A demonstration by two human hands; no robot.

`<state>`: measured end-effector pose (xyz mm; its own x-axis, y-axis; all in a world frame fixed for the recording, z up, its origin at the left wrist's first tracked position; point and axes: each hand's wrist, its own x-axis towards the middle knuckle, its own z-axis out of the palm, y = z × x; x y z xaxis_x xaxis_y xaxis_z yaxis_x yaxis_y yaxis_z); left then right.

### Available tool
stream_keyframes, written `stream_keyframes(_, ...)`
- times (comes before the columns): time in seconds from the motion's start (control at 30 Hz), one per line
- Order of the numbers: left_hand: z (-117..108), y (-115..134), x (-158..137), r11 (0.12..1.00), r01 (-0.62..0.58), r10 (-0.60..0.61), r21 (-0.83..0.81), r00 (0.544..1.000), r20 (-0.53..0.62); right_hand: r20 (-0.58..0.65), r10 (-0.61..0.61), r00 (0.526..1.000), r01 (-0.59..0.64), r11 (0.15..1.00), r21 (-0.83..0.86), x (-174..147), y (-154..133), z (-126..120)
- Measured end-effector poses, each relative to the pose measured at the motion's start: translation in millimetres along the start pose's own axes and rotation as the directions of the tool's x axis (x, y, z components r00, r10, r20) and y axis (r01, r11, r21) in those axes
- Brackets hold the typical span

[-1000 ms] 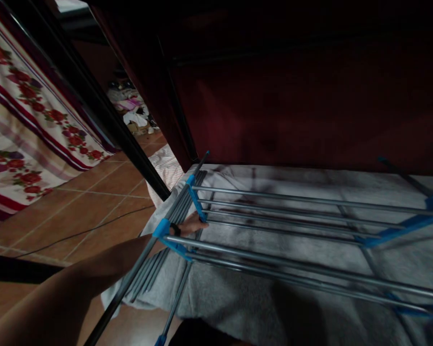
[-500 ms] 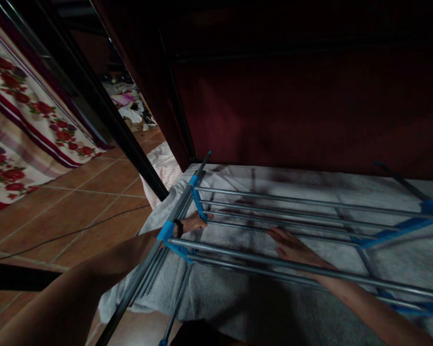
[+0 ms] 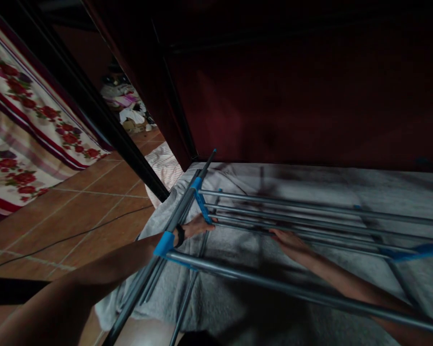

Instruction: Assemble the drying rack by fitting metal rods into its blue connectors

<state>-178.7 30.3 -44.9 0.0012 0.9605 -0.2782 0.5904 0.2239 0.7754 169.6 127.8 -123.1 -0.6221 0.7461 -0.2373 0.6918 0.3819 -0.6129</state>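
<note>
A clothes drying rack of grey metal tubes [image 3: 260,278] with blue plastic joints [image 3: 165,243] stands over a grey blanket. My left hand [image 3: 198,226], a dark band on its wrist, reaches in past the left side tubes. Its fingers close round the blue end bracket [image 3: 204,207] where the inner rods meet it. My right hand [image 3: 290,244] comes from the lower right, beneath the thick front tube. Its fingers are drawn together at one of the thin inner rods [image 3: 241,228], and part of the grip is hidden.
The grey blanket [image 3: 234,302] covers the floor below the rack. Behind rises a dark red wooden panel [image 3: 292,105]. A black post [image 3: 144,168] slants down at left, near a floral curtain [image 3: 29,110]. A thin cable [image 3: 94,228] crosses the brown tiles [image 3: 75,206].
The rack has shifted and tilted, its right end now lower and farther right. My right hand's fingers have drawn together at the rod. My left hand keeps its hold on the bracket.
</note>
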Motion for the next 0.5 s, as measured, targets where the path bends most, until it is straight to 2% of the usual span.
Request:
stream_keyframes(0.1,0.9,-4.2,3.2,0.990,0.043,-0.037,-0.138,0.998,0.048,-0.009,0.016,1.000,-0.016,1.000,0.014,-3.2,3.0,1.5)
stream_keyframes(0.3,-1.0,-8.1,4.5,0.990,0.082,-0.075,-0.118,0.995,0.060,0.002,-0.026,1.000,0.026,1.000,0.010,1.9,3.8,1.6)
stream_keyframes(0.4,-0.9,-8.0,4.5,0.989,0.097,-0.091,-0.108,0.994,0.061,-0.002,-0.063,0.998,0.063,0.998,-0.005,-7.2,-5.4,-10.6)
stream_keyframes(0.5,-1.3,-6.8,4.3,0.989,0.106,-0.100,-0.100,0.993,0.065,0.000,-0.062,0.998,0.062,0.997,-0.056,-31.5,-13.0,-27.9)
